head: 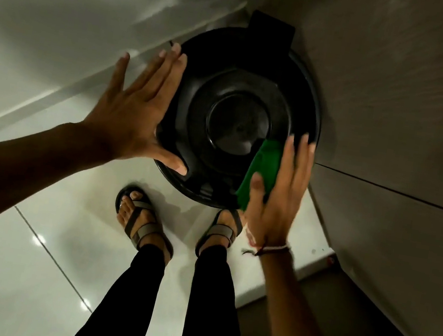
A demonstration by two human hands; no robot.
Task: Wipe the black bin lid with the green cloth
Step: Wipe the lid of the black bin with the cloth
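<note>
Right grip (pixel 278 189) presses green cloth (pixel 262 171) lengthwise along lid (pixel 229 81).

A glossy tiled floor (pixel 22 266) is seen; on it, the black bin (pixel 240 118) and two sandalled feet (pixel 143 225) below the hands.

The person's left hand (pixel 133 112) and forearm are bare, with no sleeve or ring. A thin red-and-white thread bracelet (pixel 274 248) with frayed ends circles the wrist of the right hand (pixel 280 195). Black trousers (pixel 210 298) cover both legs, and the feet wear brown strapped sandals (pixel 143 222).
</note>
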